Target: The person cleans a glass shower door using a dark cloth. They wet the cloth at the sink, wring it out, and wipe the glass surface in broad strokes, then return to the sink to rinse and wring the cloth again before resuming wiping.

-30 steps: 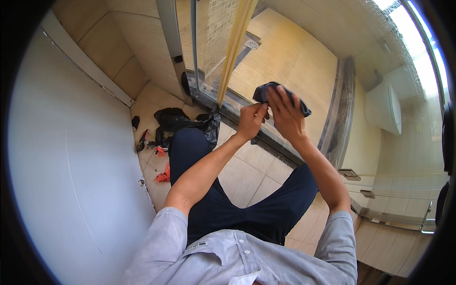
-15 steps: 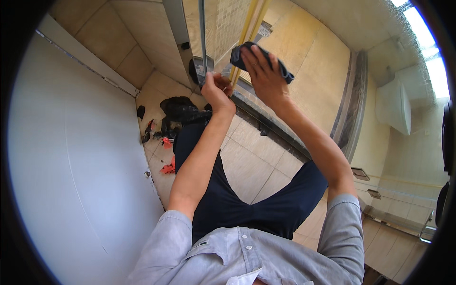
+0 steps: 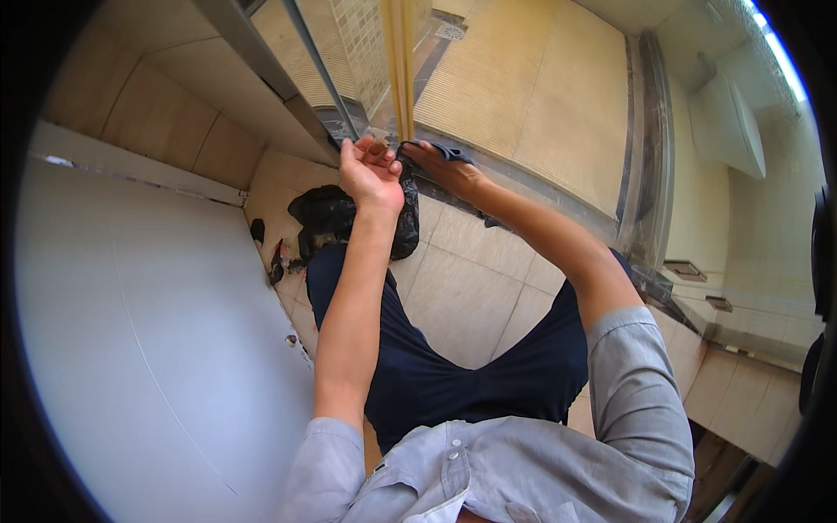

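Observation:
My left hand (image 3: pixel 373 179) is palm up at the lower end of a grey metal door edge (image 3: pixel 321 61), its fingers curled in. Whatever those fingers hold, if anything, cannot be made out. Just to its right, my right hand (image 3: pixel 446 173) holds a dark cloth (image 3: pixel 451 153), most of it hidden by the fingers. That hand is low, at the foot of a yellow-edged upright strip (image 3: pixel 398 70) of the glass door, close above the dark stone sill. The two hands are nearly side by side.
A black plastic bag (image 3: pixel 324 209) lies on the tiled floor (image 3: pixel 466 279) beside my knee, with small scraps around it. A large white panel (image 3: pixel 166 331) stands close on my left. Beyond the dark stone sill (image 3: pixel 558 200) is a ribbed beige shower floor (image 3: pixel 532 105). A white toilet (image 3: pixel 731 126) shows at the right.
My right hand has moved down and left with the cloth, from above the shower floor to the foot of the yellow strip. My left hand has turned palm up. The view has shifted.

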The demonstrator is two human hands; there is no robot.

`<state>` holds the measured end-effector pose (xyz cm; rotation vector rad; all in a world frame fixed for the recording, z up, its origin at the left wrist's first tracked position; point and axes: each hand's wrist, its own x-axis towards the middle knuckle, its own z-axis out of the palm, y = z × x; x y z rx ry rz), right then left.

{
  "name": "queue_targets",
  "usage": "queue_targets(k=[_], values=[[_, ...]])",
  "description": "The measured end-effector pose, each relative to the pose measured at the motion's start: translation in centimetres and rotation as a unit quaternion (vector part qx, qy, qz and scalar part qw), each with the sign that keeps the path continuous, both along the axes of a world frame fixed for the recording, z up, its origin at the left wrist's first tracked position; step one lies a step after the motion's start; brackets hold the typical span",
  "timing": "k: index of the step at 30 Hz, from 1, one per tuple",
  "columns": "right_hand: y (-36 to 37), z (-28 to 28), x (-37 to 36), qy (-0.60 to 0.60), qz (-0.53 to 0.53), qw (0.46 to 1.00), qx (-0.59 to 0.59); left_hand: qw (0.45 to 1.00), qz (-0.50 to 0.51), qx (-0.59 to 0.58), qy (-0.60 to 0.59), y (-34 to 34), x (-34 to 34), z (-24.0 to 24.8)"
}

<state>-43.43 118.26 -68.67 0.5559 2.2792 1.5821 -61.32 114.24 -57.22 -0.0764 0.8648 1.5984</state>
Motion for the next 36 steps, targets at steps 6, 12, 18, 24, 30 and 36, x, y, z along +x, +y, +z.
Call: queue_targets(k=[6, 12, 18, 24, 30, 36], values=[[0.6, -7.8, -0.3, -0.007, -0.024, 0.999, -0.046, 1.000, -0.005, -0.001, 0.022, -0.5, -0.3, 0.2], [-1.5, -9.0, 2.2, -0.088, -0.034, 0.994, -0.059, 0.998, -0.061, 0.002, 0.024, -0.7, 0.9, -0.2], [-4.6, -8.9, 7.6, -0.165, -0.079, 0.976, -0.116, 0.995, -0.100, 0.013, 0.007, -0.7, 2.5, 0.0], [-2.0, -10.9, 1.7, -0.185, -0.095, 0.973, -0.095, 0.994, -0.105, 0.024, 0.022, -2.4, 2.1, 1.7], [0.2, -13.6, -2.1, -0.225, -0.101, 0.969, 0.014, 0.992, -0.114, 0.013, 0.044, -2.8, 1.7, 1.7], [-3.2, -10.4, 4.4, -0.195, -0.064, 0.978, -0.030, 0.987, -0.152, -0.036, 0.045, -1.6, 3.1, -0.5]])
